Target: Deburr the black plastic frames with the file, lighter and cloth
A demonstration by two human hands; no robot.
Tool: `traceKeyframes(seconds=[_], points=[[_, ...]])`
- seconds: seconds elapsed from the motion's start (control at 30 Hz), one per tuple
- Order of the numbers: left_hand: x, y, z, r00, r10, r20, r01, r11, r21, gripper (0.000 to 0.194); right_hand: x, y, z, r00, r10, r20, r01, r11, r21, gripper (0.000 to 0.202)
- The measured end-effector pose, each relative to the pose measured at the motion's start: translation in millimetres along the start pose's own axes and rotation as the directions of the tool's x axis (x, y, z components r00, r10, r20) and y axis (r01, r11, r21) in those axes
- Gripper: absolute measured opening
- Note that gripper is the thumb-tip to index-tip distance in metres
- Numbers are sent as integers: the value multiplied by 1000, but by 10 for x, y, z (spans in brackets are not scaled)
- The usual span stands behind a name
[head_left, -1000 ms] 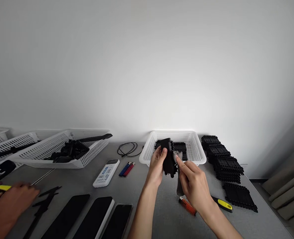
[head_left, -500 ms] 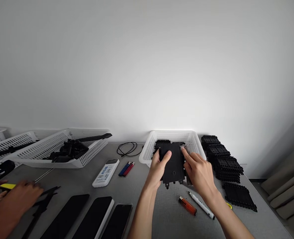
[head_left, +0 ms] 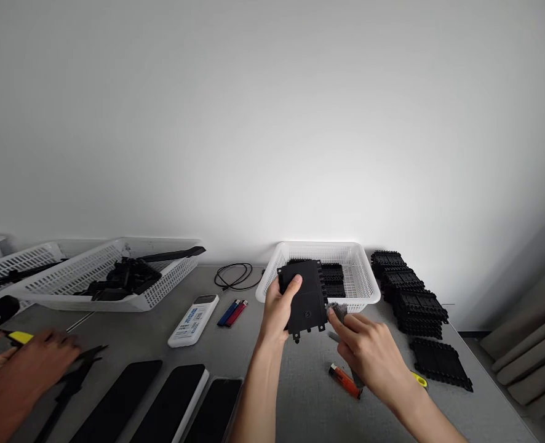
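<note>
A flat black plastic panel [head_left: 306, 295] with toothed edges is held up in front of a white basket [head_left: 369, 294]. My left hand [head_left: 277, 311] grips its left side, thumb on the front face. At the panel's lower right edge, my right hand [head_left: 369, 347] is closed on a grey, fuzzy-looking cloth [head_left: 338, 311], with the index finger on it. More black panels [head_left: 333, 280] lie inside the basket. An orange lighter [head_left: 345, 381] rests on the table just below my right hand.
Stacked black panels [head_left: 411, 289] stand at right, with a single panel [head_left: 441, 363] nearer. Phones [head_left: 168, 403], a white device [head_left: 193, 321], two lighters [head_left: 232, 312] and a cable [head_left: 233, 277] lie left. Another person's hand [head_left: 35, 369] works beside baskets [head_left: 146, 301] of black parts.
The panel has shifted slightly left and tilted in my left hand. My right hand has slid down along its right edge with the cloth, now covering the white marker.
</note>
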State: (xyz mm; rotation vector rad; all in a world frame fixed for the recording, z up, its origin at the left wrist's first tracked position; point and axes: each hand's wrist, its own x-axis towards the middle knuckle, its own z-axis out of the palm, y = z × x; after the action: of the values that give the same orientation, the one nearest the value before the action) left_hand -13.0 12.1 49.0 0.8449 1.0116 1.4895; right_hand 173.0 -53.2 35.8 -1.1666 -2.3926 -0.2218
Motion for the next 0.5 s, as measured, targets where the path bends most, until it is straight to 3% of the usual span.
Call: traceKeyframes(seconds=[0.13,0.23,0.37,0.5], points=[[6,-4,-31,1000,8,12,-8,998,54,51,-107,14,-95,999,49,24,-53,966,254,37],[-10,-46,-9,996,46,80,-55,992,116,48,-42,118,-281,971,209,-117,-141,894,426,39],[-50,-100,53,990,73,119,-89,987,137,41,227,224,-374,907,298,-297,-151,890,431,41],[-68,-154,87,994,96,58,-101,990,97,33,468,239,-172,931,224,-289,-118,932,343,38]])
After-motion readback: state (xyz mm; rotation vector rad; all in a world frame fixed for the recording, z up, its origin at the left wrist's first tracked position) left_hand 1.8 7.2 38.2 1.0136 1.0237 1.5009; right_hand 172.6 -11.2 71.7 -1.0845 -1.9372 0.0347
